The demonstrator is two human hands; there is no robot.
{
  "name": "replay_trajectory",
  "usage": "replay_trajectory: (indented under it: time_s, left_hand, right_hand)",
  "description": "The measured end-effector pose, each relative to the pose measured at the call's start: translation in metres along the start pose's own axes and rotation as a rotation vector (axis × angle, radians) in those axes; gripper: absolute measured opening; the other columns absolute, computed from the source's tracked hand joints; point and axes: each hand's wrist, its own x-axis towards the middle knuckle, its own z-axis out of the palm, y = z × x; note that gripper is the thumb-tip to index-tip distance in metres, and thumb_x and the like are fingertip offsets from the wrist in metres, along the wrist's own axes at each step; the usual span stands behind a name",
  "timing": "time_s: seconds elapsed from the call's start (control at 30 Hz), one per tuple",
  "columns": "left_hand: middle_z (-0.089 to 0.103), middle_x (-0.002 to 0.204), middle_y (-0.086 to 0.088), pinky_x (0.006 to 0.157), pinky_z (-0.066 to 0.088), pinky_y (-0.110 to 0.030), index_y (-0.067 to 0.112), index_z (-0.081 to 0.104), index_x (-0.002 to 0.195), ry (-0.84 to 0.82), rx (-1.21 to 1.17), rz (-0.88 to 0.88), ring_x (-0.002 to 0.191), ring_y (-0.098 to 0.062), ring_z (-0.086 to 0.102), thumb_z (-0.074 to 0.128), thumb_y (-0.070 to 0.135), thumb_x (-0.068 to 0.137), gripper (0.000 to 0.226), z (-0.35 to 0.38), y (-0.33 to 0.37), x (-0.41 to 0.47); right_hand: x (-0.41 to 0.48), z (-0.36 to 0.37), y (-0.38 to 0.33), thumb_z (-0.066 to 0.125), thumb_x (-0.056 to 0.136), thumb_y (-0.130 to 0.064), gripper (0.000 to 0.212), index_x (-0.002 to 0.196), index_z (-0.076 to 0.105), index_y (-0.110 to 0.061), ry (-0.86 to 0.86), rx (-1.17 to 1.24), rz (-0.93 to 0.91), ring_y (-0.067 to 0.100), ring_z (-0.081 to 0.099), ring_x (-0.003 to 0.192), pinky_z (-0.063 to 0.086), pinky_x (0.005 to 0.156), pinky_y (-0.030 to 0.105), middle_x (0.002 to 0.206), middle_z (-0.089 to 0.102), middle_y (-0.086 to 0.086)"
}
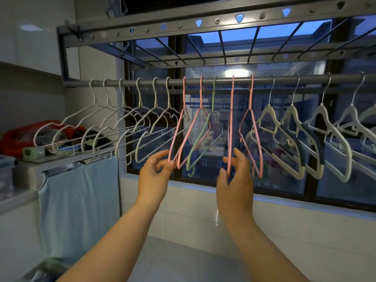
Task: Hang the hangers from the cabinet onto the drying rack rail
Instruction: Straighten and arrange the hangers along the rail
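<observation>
Hanging by their hooks from the round grey metal drying rack rail [262, 80], thin white wire hangers [168, 98] fill its left end, slim pink ones and a twisted-neck green hanger [213, 94] its middle, and broad cream hangers [268, 112] with dark rubbery shoulder grips its right stretch. The left hand [156, 171] pinches the lower corner of the leftmost pink hanger [176, 135] between thumb and curled fingertips. The right hand [234, 176] pinches the bottom of an edge-on pink hanger [231, 119], which is hooked at the rail's middle.
</observation>
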Motion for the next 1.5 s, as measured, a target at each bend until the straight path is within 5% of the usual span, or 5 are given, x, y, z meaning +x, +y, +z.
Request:
replay_trajectory:
  time_s: [0.37, 0.8, 1.0, 1.27, 1.5]
  left_hand:
    - [0.061, 0.074, 0.011, 0.108, 0.034, -0.041, 0.011, 0.053, 0.119, 0.105, 0.054, 0.015, 0.101, -0.014, 0.056, 0.049, 0.007, 0.091, 0.028, -0.018, -0.004, 0.010]
    - [0.055, 0.101, 0.013, 0.074, 0.037, 0.008, 0.027, 0.054, 0.100, 0.142, 0.142, 0.305, 0.091, 0.004, 0.051, 0.058, 0.004, 0.085, 0.027, -0.007, 0.005, -0.019]
    - [0.053, 0.095, 0.023, 0.073, 0.041, 0.007, 0.015, 0.055, 0.113, 0.012, 0.026, 0.190, 0.089, 0.011, 0.052, 0.050, 0.002, 0.089, 0.028, 0.006, -0.006, -0.017]
    - [0.060, 0.090, 0.016, 0.070, 0.047, 0.002, 0.030, 0.053, 0.098, -0.071, -0.050, 0.141, 0.078, 0.012, 0.061, 0.052, 0.001, 0.088, 0.030, 0.009, -0.011, -0.006]
    - [0.061, 0.083, 0.018, 0.066, 0.043, 0.005, 0.032, 0.053, 0.089, -0.022, -0.040, 0.165, 0.074, 0.022, 0.058, 0.054, 0.002, 0.088, 0.030, 0.006, -0.016, -0.002]
  right_hand:
    - [0.000, -0.008, 0.005, 0.044, 0.093, -0.003, 0.039, 0.131, 0.042, -0.012, 0.029, -0.001, -0.042, 0.003, 0.046, 0.098, 0.035, 0.067, 0.001, 0.107, 0.048, -0.010]
    - [-0.030, 0.021, -0.001, 0.043, 0.081, -0.014, 0.041, 0.122, 0.038, -0.012, 0.161, -0.183, -0.574, 0.020, 0.037, 0.122, 0.011, 0.111, 0.007, 0.126, 0.040, 0.003]
    - [-0.021, 0.042, -0.005, 0.050, 0.091, -0.017, 0.046, 0.135, 0.037, -0.020, -0.114, -0.112, -0.214, -0.008, 0.032, 0.111, 0.018, 0.083, -0.016, 0.136, 0.046, 0.002]
    - [-0.005, 0.054, -0.010, 0.050, 0.092, -0.011, 0.043, 0.133, 0.040, -0.021, -0.141, -0.010, -0.043, 0.011, 0.054, 0.103, 0.039, 0.077, 0.010, 0.113, 0.059, 0.001]
    - [-0.007, 0.046, -0.002, 0.048, 0.093, -0.006, 0.034, 0.125, 0.046, -0.018, -0.081, -0.034, -0.057, -0.005, 0.047, 0.085, 0.036, 0.070, -0.003, 0.084, 0.049, -0.022]
